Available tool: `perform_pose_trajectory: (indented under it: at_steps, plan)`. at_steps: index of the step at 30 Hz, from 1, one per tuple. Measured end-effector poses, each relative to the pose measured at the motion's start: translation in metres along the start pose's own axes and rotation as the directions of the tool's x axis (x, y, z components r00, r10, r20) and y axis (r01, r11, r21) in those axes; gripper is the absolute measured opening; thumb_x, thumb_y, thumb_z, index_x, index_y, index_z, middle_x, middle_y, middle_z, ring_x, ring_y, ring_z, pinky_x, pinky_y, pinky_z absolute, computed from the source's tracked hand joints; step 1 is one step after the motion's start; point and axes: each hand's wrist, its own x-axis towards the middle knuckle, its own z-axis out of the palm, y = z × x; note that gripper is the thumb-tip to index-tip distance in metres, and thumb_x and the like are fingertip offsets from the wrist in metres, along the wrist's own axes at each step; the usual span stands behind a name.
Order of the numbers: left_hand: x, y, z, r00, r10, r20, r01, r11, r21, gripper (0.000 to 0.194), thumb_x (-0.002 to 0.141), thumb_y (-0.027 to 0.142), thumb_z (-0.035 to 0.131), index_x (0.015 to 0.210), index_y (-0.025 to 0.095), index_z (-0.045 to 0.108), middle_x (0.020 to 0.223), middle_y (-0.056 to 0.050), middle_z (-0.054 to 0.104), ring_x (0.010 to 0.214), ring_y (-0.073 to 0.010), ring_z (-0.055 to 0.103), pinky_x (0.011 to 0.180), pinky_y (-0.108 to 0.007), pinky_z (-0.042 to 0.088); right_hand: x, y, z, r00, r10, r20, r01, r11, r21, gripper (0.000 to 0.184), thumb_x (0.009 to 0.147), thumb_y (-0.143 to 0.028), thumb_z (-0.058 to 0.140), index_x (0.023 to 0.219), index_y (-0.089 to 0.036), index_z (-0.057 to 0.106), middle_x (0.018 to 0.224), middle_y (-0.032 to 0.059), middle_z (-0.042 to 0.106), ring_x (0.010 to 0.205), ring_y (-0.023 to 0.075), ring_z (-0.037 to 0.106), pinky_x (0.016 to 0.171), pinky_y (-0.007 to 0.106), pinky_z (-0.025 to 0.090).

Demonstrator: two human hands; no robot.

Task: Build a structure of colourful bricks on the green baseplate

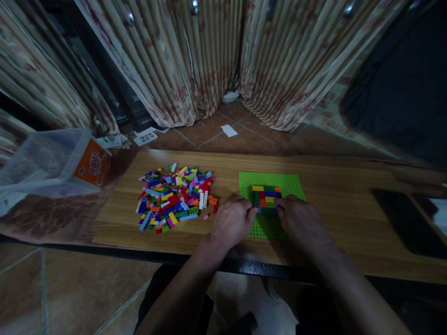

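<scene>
A green baseplate (270, 181) lies on the wooden table (331, 204), and a small block of stacked coloured bricks (266, 197) stands on it. My left hand (233, 221) rests at the block's left side, fingers curled and touching its lower left corner. My right hand (301, 217) sits at the block's right side, fingers curled against its lower right edge. Both hands cover the plate's near part. Whether either hand pinches a loose brick is hidden. A heap of several loose coloured bricks (176, 196) lies to the left of my left hand.
A clear plastic bin (42, 163) with an orange label stands at the far left. A dark phone (407, 218) lies on the table at the right. Striped curtains (195, 60) hang behind, with papers (228, 130) on the tiled floor.
</scene>
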Motion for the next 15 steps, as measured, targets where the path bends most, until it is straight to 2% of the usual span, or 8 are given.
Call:
perform_pose_trajectory:
  at_steps: [9,15]
  plan:
    - [0.000,0.000,0.000,1.000,-0.006,0.019,0.006,1.000,0.002,0.022,0.092,0.026,0.054,0.074,0.017,0.063,0.081,-0.004,0.065,0.083,-0.0177,0.061,0.075,-0.029,0.049,-0.002,0.022,0.001,0.985,0.158,-0.074,-0.130,0.948,0.290,0.028,0.083,-0.018,0.053,0.105,-0.017,0.071,0.092,0.0090,0.075,0.078,0.0219,0.069,0.073,0.032,0.051]
    - [0.001,0.000,-0.003,1.000,-0.014,0.027,0.015,1.000,-0.026,0.022,0.091,0.024,0.054,0.074,0.016,0.064,0.081,-0.004,0.064,0.084,-0.0180,0.061,0.078,-0.030,0.050,0.002,0.033,0.000,0.961,0.275,-0.001,-0.262,0.918,0.299,0.026,0.082,-0.017,0.053,0.099,-0.018,0.073,0.088,0.0087,0.075,0.078,0.0233,0.070,0.072,0.032,0.051]
